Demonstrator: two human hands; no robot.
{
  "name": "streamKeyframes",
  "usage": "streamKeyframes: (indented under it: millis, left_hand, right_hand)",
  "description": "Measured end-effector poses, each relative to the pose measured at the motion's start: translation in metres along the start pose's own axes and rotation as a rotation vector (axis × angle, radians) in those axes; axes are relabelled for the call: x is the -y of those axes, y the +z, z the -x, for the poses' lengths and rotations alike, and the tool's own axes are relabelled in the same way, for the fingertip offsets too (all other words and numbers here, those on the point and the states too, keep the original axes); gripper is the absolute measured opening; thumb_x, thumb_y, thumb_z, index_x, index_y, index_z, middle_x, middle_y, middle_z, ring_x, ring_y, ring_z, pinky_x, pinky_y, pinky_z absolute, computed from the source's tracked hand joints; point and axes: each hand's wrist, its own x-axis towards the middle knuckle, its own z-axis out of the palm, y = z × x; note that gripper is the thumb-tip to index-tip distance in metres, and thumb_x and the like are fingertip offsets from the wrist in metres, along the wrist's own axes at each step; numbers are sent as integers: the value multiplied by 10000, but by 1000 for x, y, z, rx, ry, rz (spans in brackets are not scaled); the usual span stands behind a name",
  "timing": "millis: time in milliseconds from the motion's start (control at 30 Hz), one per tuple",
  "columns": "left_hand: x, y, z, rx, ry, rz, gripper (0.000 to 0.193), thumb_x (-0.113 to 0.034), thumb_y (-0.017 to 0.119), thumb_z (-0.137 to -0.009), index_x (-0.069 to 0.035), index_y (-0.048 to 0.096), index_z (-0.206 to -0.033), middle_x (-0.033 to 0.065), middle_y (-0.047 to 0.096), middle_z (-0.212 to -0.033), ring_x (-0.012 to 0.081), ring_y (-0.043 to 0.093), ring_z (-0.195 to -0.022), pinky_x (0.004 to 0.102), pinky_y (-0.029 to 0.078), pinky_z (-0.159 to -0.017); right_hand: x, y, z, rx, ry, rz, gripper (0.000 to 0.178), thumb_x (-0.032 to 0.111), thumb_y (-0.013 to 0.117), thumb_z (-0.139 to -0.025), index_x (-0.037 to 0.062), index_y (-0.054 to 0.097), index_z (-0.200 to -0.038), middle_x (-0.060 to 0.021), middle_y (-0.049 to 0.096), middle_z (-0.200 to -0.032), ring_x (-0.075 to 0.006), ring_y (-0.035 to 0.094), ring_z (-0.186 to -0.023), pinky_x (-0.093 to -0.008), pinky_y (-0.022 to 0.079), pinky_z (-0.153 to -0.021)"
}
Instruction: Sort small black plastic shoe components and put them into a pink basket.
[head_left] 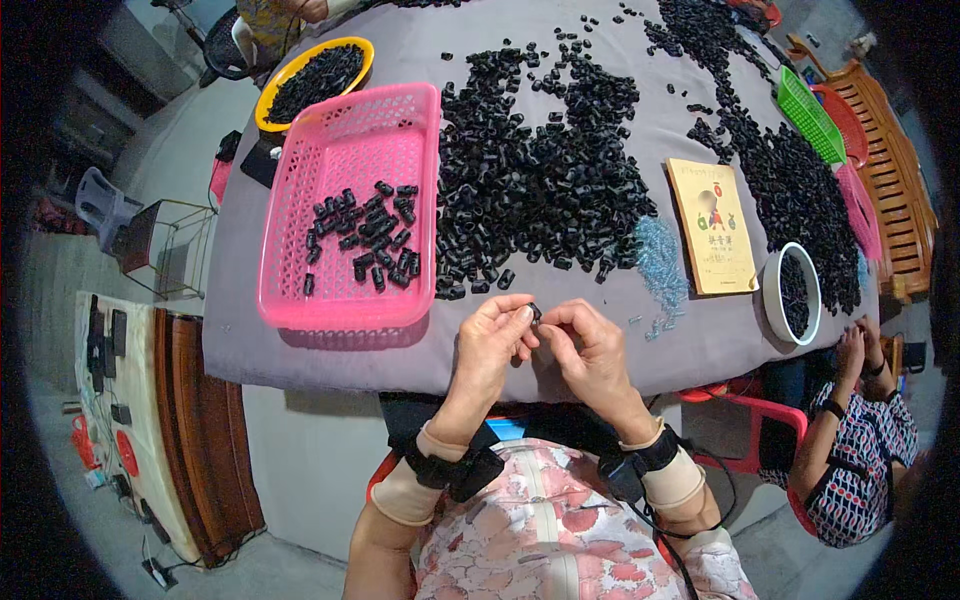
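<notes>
Close to the table's near edge, my left hand [490, 345] pinches a small black plastic part [536, 313] between thumb and fingers. The fingertips of my right hand [592, 358] are closed against the same part from the other side; whether they hold a separate small piece is hidden. Beyond my hands spreads a large heap of similar black parts [540, 180]. A pink perforated basket [350, 311] stands to the left with a loose group of black parts [370, 235] in it. Right of the heap lies a small pile of clear bluish pieces [660, 270].
A tan booklet [712, 230] lies beside the clear pieces, with a white bowl [772, 290] of dark parts to its right. A yellow basin [268, 100] of black parts stands far left. More black parts [800, 200] cover the right side, where another person [850, 450] sits.
</notes>
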Motion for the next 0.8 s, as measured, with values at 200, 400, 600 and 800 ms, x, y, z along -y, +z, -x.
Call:
streamKeyframes:
  millis: [200, 400, 600, 800]
  left_hand:
    - [0, -3, -4, 22, -11, 92, 196, -93, 575, -885, 9, 536, -1049, 56, 583, -733, 103, 557, -590, 194, 426, -479]
    - [1, -11, -9, 80, -5, 98, 186, -111, 582, -884, -17, 541, -1039, 52, 586, -734, 100, 553, -588, 192, 416, -473]
    - [-8, -18, -10, 161, -98, 207, 157, -119, 580, -885, -64, 555, -1029, 39, 603, -780, 97, 554, -617, 206, 426, -510]
    - [-9, -20, -14, 134, -89, 291, 126, -115, 576, -885, -60, 560, -998, 39, 598, -788, 99, 543, -616, 209, 412, -510]
  right_hand:
    - [-2, 3, -4, -39, -32, 50, 59, -18, 602, -781, 3, 583, -832, -116, 566, -742, -239, 576, -607, -317, 451, -530]
    - [-2, 5, -15, -23, -176, 117, 99, -24, 639, -749, 1, 586, -828, -117, 565, -746, -230, 584, -621, -301, 457, -549]
    - [-10, 8, -23, 103, 180, -258, 102, 21, 678, -754, -7, 586, -787, -53, 567, -740, -120, 568, -644, -249, 449, -562]
    - [-9, 12, -31, 125, 247, -191, 103, 57, 670, -767, -1, 590, -795, -55, 564, -747, -122, 554, -659, -269, 446, -580]
